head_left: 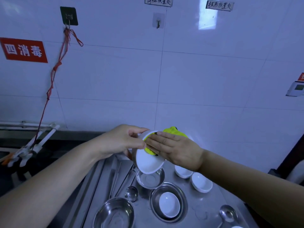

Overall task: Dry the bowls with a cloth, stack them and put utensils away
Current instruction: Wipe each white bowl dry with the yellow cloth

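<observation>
Above the far middle of the stainless steel surface (pixel 205 201), a person holds a white ceramic bowl (pixel 148 162) tilted on its side, its opening turned toward the right and a little toward the viewer. The left hand (pixel 121 140) has its grip curled around the bowl's outer wall and far rim, thumb on the near side. The right hand (pixel 174 149) lies flat with straight fingers, pressing a bright yellow cloth (pixel 174 131) into the bowl's upper inside; the grip is released rather than clenched, and part of the cloth bunches up behind the fingers, beyond the rim.

Directly below the held bowl a small shiny steel bowl (pixel 150 179) sits on the surface. Nearer, a shallow steel dish (pixel 182 209) holds a white oval bowl (pixel 169 204). To the right, two more small white bowls stand just beside each other: one partly hidden under the right wrist (pixel 182 173), the other (pixel 202 182) slightly nearer. At the near left stands a large steel bowl (pixel 115 214), with a steel ladle (pixel 131 193) just beyond it, its long handle running away toward the far edge beside other thin steel utensil handles (pixel 115 180). A steel spoon (pixel 227 213) lies at the near right.

Behind everything rises a white tiled wall (pixel 181 79), bearing a red sign with white characters (pixel 23 50) at the far left, and a black hook (pixel 69 16) from which a red string (pixel 54 71) hangs down.
</observation>
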The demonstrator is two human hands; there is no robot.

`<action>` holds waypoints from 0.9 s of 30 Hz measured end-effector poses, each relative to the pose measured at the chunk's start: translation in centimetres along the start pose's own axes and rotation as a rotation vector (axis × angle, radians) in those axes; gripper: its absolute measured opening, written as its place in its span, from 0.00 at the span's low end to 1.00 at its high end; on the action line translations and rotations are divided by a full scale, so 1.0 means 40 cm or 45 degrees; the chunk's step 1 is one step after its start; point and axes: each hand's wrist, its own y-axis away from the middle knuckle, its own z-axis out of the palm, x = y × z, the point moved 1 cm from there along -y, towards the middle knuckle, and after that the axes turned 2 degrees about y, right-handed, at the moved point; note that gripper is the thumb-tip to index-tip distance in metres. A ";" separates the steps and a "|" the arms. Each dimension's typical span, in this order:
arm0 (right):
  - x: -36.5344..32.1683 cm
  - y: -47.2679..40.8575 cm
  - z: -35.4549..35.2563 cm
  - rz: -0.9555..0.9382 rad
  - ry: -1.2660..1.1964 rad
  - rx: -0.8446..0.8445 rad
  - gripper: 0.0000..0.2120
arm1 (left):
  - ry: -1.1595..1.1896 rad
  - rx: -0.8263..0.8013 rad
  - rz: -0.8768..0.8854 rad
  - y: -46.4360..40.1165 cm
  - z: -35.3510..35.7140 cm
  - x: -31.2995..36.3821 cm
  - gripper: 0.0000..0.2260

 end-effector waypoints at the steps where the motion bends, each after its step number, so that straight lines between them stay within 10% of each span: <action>1: -0.009 0.005 0.004 0.089 -0.016 -0.027 0.18 | 0.035 0.082 0.023 -0.003 -0.001 -0.005 0.23; 11: -0.187 -0.101 -0.005 1.350 -0.818 0.251 0.25 | 0.445 0.530 0.210 -0.034 0.077 -0.047 0.25; 15: -0.180 -0.090 -0.015 1.171 -0.934 0.302 0.26 | 0.429 0.466 0.215 -0.024 0.054 -0.037 0.22; 21: -0.085 -0.002 0.017 0.334 -0.305 0.066 0.11 | 0.229 0.265 0.113 -0.002 -0.010 -0.018 0.22; 27: -0.105 -0.050 0.005 0.835 -0.402 0.207 0.22 | 0.402 0.405 0.366 -0.009 0.040 -0.063 0.24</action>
